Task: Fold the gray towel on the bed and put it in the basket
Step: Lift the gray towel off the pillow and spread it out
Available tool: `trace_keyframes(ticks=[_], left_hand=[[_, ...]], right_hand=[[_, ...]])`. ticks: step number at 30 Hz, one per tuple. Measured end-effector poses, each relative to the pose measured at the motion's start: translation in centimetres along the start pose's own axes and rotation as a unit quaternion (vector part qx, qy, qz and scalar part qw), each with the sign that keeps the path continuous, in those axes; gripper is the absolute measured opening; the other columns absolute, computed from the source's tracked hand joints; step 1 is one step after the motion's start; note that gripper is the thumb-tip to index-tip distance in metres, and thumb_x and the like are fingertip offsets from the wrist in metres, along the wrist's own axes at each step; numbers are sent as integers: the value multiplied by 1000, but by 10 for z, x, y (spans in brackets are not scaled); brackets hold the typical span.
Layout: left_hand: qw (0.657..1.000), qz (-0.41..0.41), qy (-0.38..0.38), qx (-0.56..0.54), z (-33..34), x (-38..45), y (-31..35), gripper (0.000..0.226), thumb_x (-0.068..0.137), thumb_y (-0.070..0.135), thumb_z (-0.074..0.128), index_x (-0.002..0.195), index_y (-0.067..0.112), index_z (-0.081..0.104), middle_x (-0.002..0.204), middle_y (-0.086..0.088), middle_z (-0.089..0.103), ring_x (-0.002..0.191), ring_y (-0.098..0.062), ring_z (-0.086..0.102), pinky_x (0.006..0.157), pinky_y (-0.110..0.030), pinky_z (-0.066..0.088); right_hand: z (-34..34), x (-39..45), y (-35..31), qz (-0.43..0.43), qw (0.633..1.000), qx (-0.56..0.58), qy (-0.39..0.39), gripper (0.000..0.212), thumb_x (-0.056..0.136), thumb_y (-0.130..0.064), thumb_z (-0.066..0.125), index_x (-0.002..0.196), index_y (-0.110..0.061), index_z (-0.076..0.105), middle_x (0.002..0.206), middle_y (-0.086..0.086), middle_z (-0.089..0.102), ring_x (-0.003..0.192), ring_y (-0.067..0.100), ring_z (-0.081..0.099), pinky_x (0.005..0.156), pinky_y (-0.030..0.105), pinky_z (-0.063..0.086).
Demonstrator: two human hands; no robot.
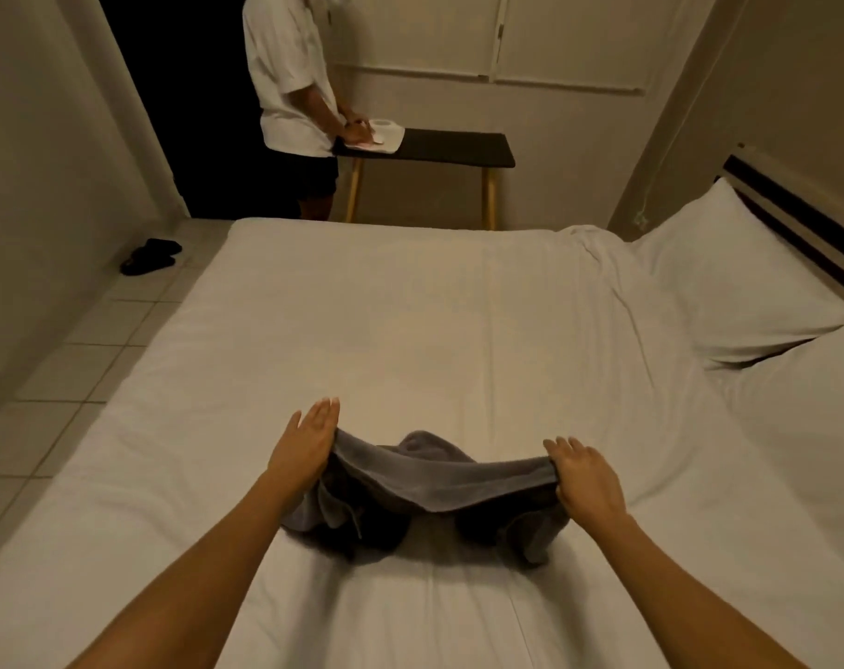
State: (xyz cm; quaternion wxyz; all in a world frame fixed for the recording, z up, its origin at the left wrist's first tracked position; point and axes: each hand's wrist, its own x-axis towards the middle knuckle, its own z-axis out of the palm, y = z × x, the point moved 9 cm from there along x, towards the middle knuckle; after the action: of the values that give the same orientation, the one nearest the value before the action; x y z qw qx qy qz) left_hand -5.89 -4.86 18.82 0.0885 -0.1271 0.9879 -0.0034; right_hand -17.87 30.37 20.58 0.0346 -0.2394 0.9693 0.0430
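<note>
The left hand and right hand each pinch one end of the gray towel, raising the edge between them off the bed for spreading.

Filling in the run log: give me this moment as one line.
stage: spreading | left hand: grips towel edge | right hand: grips towel edge | gray towel: bunched, unfolded, on bed | basket: not seen

No text, label, brand, number or sign can be read anywhere in view.
</note>
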Motion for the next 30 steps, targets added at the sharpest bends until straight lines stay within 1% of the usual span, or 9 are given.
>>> trace_keyframes(ticks=[4,10,12,15,18,21,23,27,30], left_hand=[[998,5,-68,2,59,-31,11,56,102,14,25,150,8,-4,161,-10,-1,149,-21,2,121,-37,4],[991,19,-134,-22,111,-54,21,60,102,19,31,150,9,-2,161,-7,1,149,-19,5,122,-36,10],[988,10,-143,-49,119,-50,24,60,101,20,32,151,12,0,161,-5,4,148,-18,8,121,-39,14],[987,16,-143,-69,117,-25,34,54,102,19,25,151,14,2,161,-4,6,147,-17,14,120,-37,17],[990,22,-124,-66,95,21,43,52,102,16,22,151,12,5,160,-6,12,146,-17,17,121,-36,16],[998,-4,-61,-19,35,90,29,54,100,11,26,150,8,7,158,-9,22,145,-20,23,120,-40,13],[1000,-19,-5,16,-27,136,15,55,98,8,30,149,5,11,154,-11,28,143,-22,26,120,-43,11],[989,-40,134,35,-200,203,3,59,94,6,38,148,2,15,153,-12,30,144,-22,24,118,-50,10],[965,-75,249,26,-346,206,-6,60,93,5,40,148,2,16,152,-13,32,143,-24,26,117,-50,12]], right_hand=[[54,-30,-4,20,996,40,-71,53,89,-12,48,140,-23,37,138,1,49,119,20,52,99,28,40],[109,-53,-11,12,986,48,-160,64,89,-20,56,146,-21,28,150,3,37,135,21,39,107,30,35],[118,-49,-16,5,984,52,-168,64,88,-20,55,146,-20,28,150,3,37,136,21,37,106,31,36],[124,-31,-26,-5,985,42,-166,57,91,-13,46,145,-18,29,152,3,34,141,21,28,110,32,33],[114,7,-27,-19,991,18,-131,48,95,-13,38,143,-19,34,149,1,39,140,20,30,111,31,29],[72,74,1,-19,995,-46,-84,49,94,-8,38,143,-16,34,147,1,42,143,19,24,115,33,22],[20,126,28,-5,994,-95,-47,49,94,-10,42,142,-16,35,145,1,45,143,20,23,115,35,20],[-149,207,59,40,988,-120,93,39,90,-11,49,129,-17,50,132,3,57,136,22,35,107,36,31],[-287,226,73,67,973,-96,200,40,86,-8,55,126,-11,51,133,12,55,138,28,32,108,41,29]])
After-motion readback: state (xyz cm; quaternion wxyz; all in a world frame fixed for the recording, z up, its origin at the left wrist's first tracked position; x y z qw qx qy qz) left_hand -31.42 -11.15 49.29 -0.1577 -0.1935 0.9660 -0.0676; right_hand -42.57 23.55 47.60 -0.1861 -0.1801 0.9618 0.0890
